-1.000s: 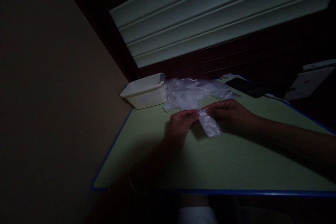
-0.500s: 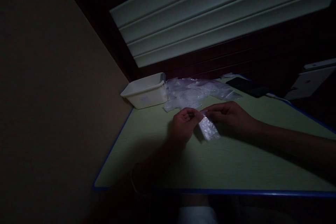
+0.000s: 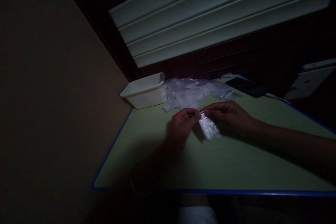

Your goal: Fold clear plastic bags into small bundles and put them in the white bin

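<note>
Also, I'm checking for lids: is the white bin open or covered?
Open: the white bin has no lid on top, and its inner wall shows behind the near rim.

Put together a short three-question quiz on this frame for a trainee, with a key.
1. What do the left hand and the right hand hold between them?
2. True or false: in the picture, the white tub stands left of the heap of clear bags.
3. What colour is the edging along the near side of the table? A) red B) blue C) yellow

Key: 1. a small clear plastic bag; 2. true; 3. B
</note>
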A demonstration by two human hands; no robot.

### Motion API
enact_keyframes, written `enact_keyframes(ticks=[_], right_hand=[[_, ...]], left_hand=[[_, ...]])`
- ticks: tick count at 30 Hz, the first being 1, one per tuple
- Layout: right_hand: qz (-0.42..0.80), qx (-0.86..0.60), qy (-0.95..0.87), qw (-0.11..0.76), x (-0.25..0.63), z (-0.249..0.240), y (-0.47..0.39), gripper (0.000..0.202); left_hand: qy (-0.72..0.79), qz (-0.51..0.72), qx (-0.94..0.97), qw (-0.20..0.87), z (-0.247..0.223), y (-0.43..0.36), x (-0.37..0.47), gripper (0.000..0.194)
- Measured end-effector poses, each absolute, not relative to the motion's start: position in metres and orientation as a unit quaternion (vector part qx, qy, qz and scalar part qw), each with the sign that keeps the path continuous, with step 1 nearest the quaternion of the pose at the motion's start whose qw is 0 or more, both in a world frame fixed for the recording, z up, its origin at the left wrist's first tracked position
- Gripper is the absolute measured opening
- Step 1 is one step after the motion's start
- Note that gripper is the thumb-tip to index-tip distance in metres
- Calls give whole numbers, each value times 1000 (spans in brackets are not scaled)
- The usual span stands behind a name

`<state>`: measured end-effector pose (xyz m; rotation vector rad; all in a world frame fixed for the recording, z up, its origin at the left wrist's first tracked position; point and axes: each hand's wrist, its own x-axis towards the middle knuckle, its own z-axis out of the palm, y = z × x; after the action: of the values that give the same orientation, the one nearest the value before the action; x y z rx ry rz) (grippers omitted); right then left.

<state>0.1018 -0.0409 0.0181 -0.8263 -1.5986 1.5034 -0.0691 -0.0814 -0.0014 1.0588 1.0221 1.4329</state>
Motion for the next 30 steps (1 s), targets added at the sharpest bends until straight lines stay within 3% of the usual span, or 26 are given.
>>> enact_keyframes(ticks=[11, 23, 30], right_hand=[[674, -297, -543, 403, 101, 15, -39, 21], [677, -284, -531, 423, 100, 15, -43, 10], [560, -313, -641, 421, 104, 19, -44, 14]], left_hand=[[421, 614, 402, 532, 1, -82, -68, 21], [406, 589, 505, 483, 0, -85, -76, 12], [404, 594, 512, 471, 6, -86, -76, 23]])
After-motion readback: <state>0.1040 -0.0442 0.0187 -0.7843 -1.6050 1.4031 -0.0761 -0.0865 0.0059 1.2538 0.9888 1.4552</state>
